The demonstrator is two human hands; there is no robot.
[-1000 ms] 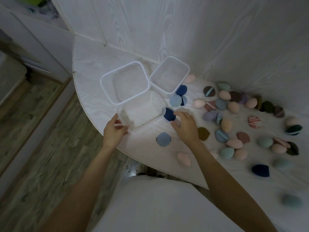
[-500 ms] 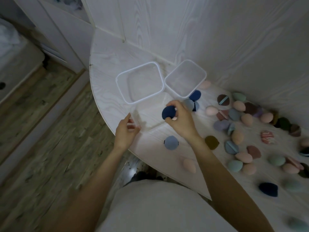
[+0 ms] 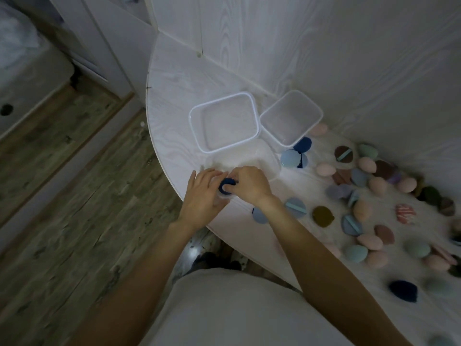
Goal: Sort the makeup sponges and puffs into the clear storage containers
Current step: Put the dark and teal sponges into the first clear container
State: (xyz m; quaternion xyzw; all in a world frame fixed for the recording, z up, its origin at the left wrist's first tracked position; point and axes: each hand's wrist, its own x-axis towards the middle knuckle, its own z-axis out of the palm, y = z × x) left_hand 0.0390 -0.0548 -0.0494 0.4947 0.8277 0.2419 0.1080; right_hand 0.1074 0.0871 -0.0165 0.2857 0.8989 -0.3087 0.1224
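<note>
Three clear containers stand at the table's left end: a large one (image 3: 199,136), a square one (image 3: 311,126) by the wall, and a nearer one (image 3: 273,161). My left hand (image 3: 202,198) grips the nearer container at its front corner. My right hand (image 3: 249,183) pinches a dark blue puff (image 3: 226,187) at that same corner, right against my left fingers. Whether the puff is inside the container I cannot tell. Many sponges and puffs lie spread to the right, among them a light blue puff (image 3: 290,158) and an olive puff (image 3: 323,216).
The curved table edge (image 3: 172,186) runs just under my left hand, with wood floor beyond. A wall backs the table. A blue puff (image 3: 259,217) lies partly under my right forearm. A navy sponge (image 3: 403,290) sits near the front right.
My right hand picked up the dark blue puff and carried it left across the nearer container to my left hand. The view has shifted left.
</note>
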